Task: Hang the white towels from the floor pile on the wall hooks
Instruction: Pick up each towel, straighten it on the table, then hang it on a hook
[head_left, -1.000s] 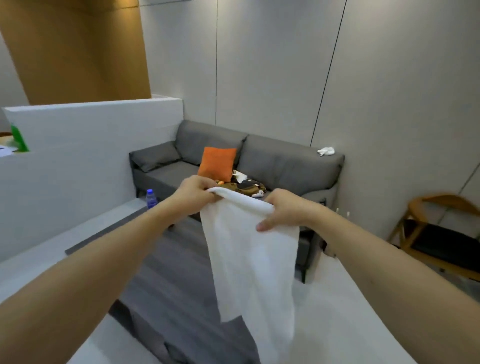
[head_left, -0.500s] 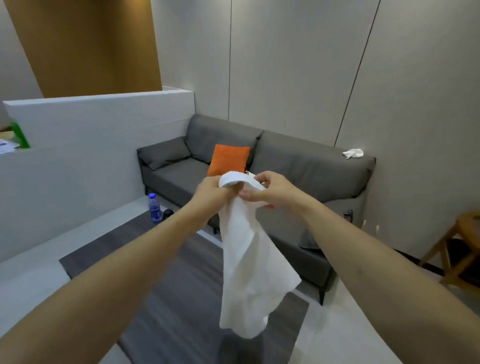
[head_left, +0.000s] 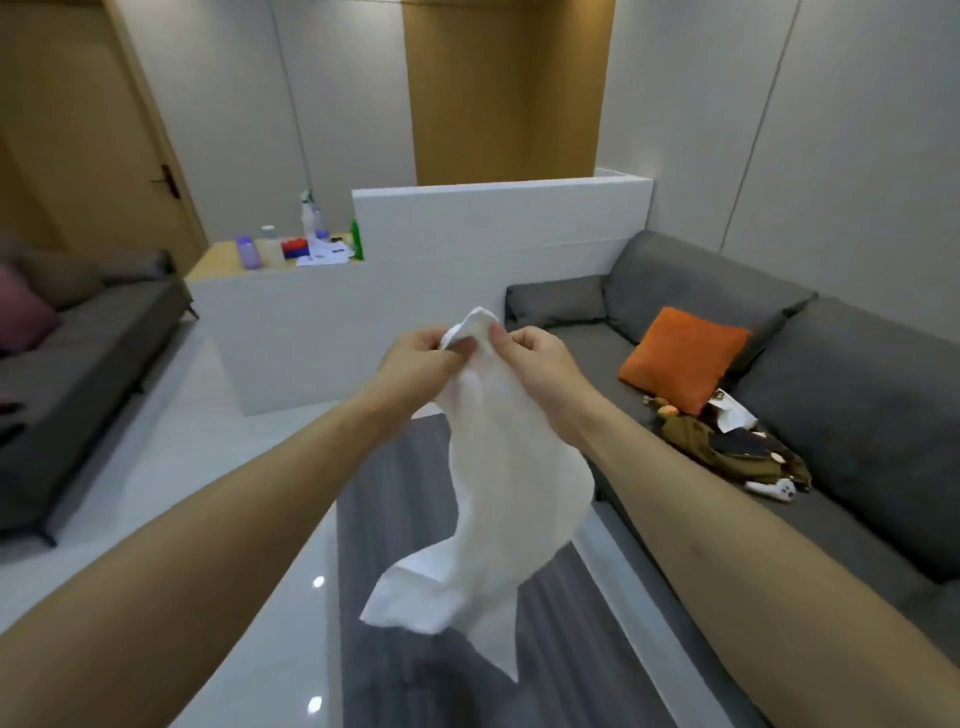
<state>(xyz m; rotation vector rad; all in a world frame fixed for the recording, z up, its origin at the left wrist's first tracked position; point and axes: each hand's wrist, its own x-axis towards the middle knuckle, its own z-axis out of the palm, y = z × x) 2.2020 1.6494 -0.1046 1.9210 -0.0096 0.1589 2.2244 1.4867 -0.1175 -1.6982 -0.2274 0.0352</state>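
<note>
A white towel (head_left: 498, 509) hangs in front of me at chest height, its lower end swinging out to the left. My left hand (head_left: 423, 361) pinches its bunched top edge from the left. My right hand (head_left: 540, 366) pinches the same top edge from the right, the two hands almost touching. A small fold of towel sticks up between the fingers. No wall hooks and no floor pile are in view.
A grey sofa (head_left: 831, 374) runs along the right with an orange cushion (head_left: 683, 358) and loose clothes (head_left: 737, 447). A white partition (head_left: 467, 270) stands ahead, a cluttered counter (head_left: 291, 252) behind it. Another sofa (head_left: 67, 353) is on the left; a door (head_left: 88, 130) is far left. A grey rug (head_left: 467, 691) lies below.
My view has swung left: the sofa with the orange cushion slid to the right and the counter, door and second sofa appeared. Both hands stay on the towel's top, now closer together.
</note>
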